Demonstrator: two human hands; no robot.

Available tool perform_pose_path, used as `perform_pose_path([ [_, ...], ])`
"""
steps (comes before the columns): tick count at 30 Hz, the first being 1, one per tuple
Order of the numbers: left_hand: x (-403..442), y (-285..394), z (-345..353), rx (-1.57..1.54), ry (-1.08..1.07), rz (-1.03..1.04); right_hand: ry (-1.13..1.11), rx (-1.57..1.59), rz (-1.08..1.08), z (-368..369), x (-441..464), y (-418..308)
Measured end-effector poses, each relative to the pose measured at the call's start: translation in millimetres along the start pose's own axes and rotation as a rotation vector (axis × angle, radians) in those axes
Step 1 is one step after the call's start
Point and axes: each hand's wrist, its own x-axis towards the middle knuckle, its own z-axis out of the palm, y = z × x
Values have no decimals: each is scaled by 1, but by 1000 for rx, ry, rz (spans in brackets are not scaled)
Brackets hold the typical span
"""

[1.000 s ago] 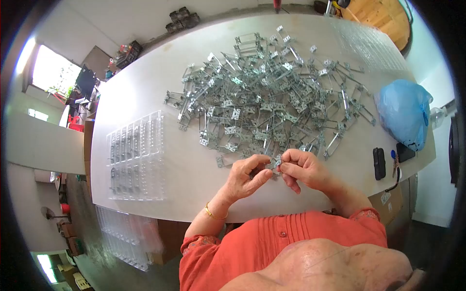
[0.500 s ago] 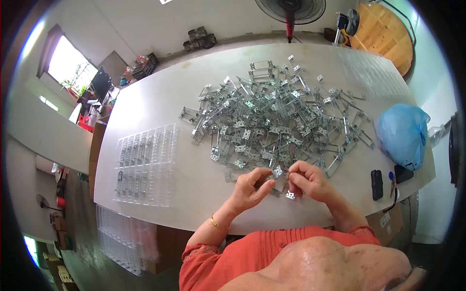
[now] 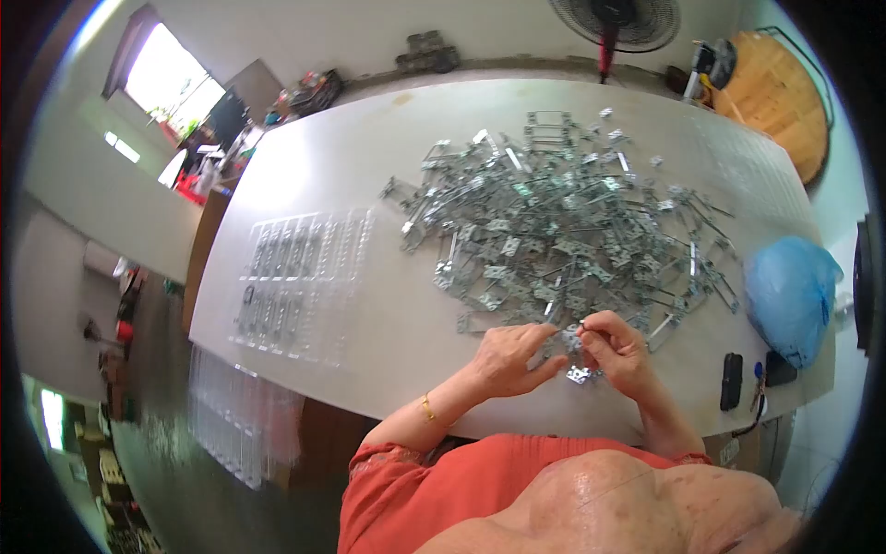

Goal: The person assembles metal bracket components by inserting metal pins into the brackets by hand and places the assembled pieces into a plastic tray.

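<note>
A wide heap of small metal brackets (image 3: 563, 222) lies on the pale table (image 3: 397, 305). At the heap's near edge, my right hand (image 3: 616, 355) pinches a small metal bracket (image 3: 579, 374) that hangs below its fingers. Just left of it is my left hand (image 3: 517, 358), thumb and fingers apart, its fingertips near another metal piece (image 3: 570, 338) between the hands. Whether the left fingertips touch that piece cannot be made out. A clear plastic tray (image 3: 300, 277) with rows of metal parts in it lies on the left of the table.
A blue plastic bag (image 3: 792, 297) stands at the right edge, with a black case (image 3: 731, 381) and keys (image 3: 759, 383) near it. More clear trays lie at the back right (image 3: 752, 162) and below the table's left edge (image 3: 235, 415). A fan (image 3: 616, 20) stands behind.
The view has shifted, showing the fan. A bracket now shows below my right hand, where it was mostly hidden a second ago. Both hands stay close together at the heap's near edge.
</note>
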Motion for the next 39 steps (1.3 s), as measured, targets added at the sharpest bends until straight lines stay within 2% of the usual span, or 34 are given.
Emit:
perform_pose_path([
  [3, -1, -5, 4, 28, 66, 75, 5, 11, 15, 4, 1, -2],
  [13, -2, -2, 3, 62, 77, 105, -59, 15, 56, 3, 1, 0],
  [19, 1, -3, 5, 90, 93, 128, 51, -123, 98, 6, 1, -5],
  [21, 3, -4, 1, 31, 44, 73, 81, -213, 52, 4, 3, -9],
  [23, 9, -3, -4, 14, 159, 100, 192, -209, 28, 4, 5, -6],
  [27, 5, -9, -14, -153, 276, -107, 257, -61, -29, -6, 9, 2],
  [30, 6, -12, -18, -98, 358, -168, 263, 8, -50, -9, 9, 4],
  [39, 10, 7, -21, -151, 198, -164, 252, -14, -15, -7, 6, 8],
])
